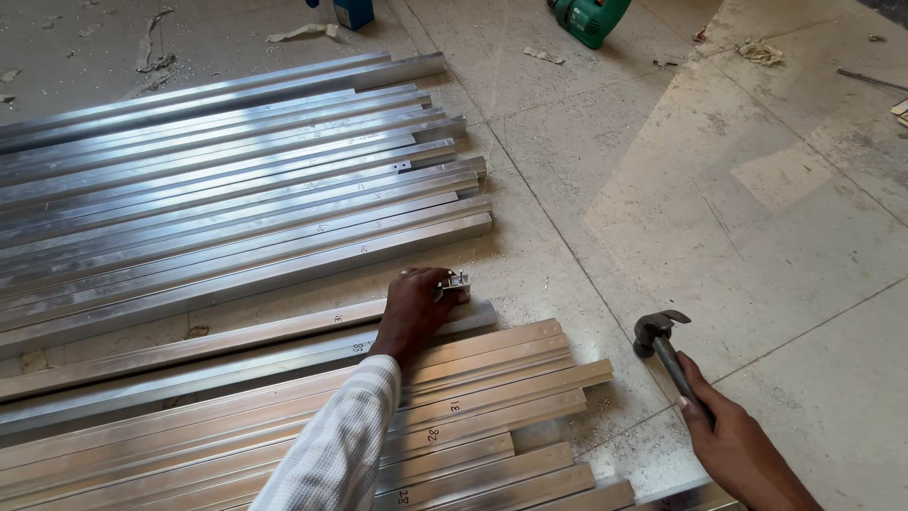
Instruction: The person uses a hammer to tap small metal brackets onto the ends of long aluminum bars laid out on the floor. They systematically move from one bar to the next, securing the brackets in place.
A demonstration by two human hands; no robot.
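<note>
The left hand [416, 308] rests on the end of an aluminium profile [236, 364] lying on the floor [757, 218]. Its fingers [437, 280] are curled down over a small metal bracket [456, 282], which sits at that profile's end; the bracket is pinched against the profile, the thumb side hidden. The sleeve [336, 445] is pale and checked.

The right hand [733, 445] is closed tight around the handle of a claw hammer [662, 345]. The hammer head rests on or just above the floor, to the right of the profile ends and well apart from the bracket; which, I cannot tell.

A stack of silver profiles [218, 189] lies farther off, parallel and side by side, ends roughly aligned. A second stack of bronze-toned profiles [473, 416] lies nearer, beneath the left forearm, with handwritten marks on several pieces.

At the top edge a green power tool [588, 19] lies on the floor, with a blue box [353, 11] to its left. Scraps and dust are scattered about the tiles.
</note>
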